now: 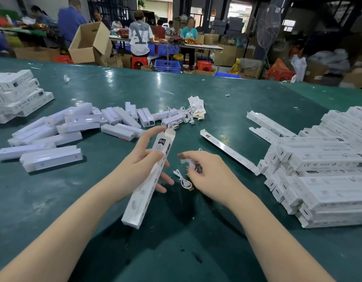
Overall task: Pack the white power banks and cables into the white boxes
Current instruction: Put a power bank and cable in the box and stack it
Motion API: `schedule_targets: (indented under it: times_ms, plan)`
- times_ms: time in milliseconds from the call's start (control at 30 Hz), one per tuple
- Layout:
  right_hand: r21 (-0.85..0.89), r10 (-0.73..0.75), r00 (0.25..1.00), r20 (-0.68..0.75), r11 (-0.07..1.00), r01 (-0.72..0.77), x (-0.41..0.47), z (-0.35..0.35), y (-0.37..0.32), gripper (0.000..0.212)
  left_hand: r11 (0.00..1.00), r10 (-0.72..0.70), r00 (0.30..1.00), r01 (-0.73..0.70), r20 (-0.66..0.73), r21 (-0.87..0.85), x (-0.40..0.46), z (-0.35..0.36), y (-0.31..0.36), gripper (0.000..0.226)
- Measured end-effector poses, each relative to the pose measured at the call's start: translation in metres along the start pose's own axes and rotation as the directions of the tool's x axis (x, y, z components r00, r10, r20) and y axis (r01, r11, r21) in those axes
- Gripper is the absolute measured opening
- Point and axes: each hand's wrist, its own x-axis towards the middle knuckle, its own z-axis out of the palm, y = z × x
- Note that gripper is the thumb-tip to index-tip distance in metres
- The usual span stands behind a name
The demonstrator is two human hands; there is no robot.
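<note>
The long white box (149,178) is held above the green table (226,94), tilted, with its open end pointing away from the person and its closed end toward the person. The left hand (143,165) holds this box around the middle: the thumb lies along the far part of the box and the other fingers pass under it and come out on its right side, only loosely bent. Just to the right of the box, the right hand (208,176) has its grip pressed together on a small white cable (189,162), which is bunched at the fingertips and blurred. A second coiled cable (184,181) lies on the table between the box and the right hand. Beyond the open end of the box there is a small tangle of cables (182,117) with some small paper cards. To the left of the box, many white power banks (78,125) lie scattered on the table, and further left stands a stack of boxes (17,94). To the right of the box one flat open box (228,151) lies alone, and behind it a big pile of boxes (322,169) lies at the table's right side.
</note>
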Motion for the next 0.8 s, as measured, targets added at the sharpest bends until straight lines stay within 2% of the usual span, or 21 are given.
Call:
schedule_targets:
  times_ms: [100,200,300,433,633,800]
  plan:
    - [0.076,-0.032,0.996,-0.088,0.996,0.039,0.0,-0.001,-0.001,0.052,0.999,0.036,0.999,-0.036,-0.007,0.022,0.001,0.001,-0.001,0.041]
    - [0.207,-0.054,0.987,-0.151,0.975,0.085,-0.001,-0.005,-0.004,0.058,0.995,0.059,0.998,-0.058,-0.014,0.077,0.0,0.0,-0.003,0.041]
    - [0.244,-0.097,0.988,-0.124,0.962,0.125,-0.003,-0.007,-0.008,0.059,0.989,0.086,0.996,-0.085,-0.005,0.119,-0.001,-0.002,-0.004,0.039]
    - [0.243,-0.095,0.994,-0.056,0.964,0.106,-0.005,-0.006,-0.011,0.057,0.985,0.084,0.996,-0.086,0.021,0.15,-0.001,-0.003,-0.007,0.04]
    - [0.354,-0.027,0.999,-0.02,0.935,0.033,-0.005,-0.01,-0.014,0.04,0.965,0.097,0.995,-0.094,-0.001,0.244,-0.001,0.0,-0.012,0.042]
    - [0.51,0.056,0.998,0.009,0.859,-0.052,-0.003,-0.007,-0.014,0.025,0.974,0.087,0.995,-0.075,-0.052,0.212,-0.001,-0.001,-0.01,0.041]
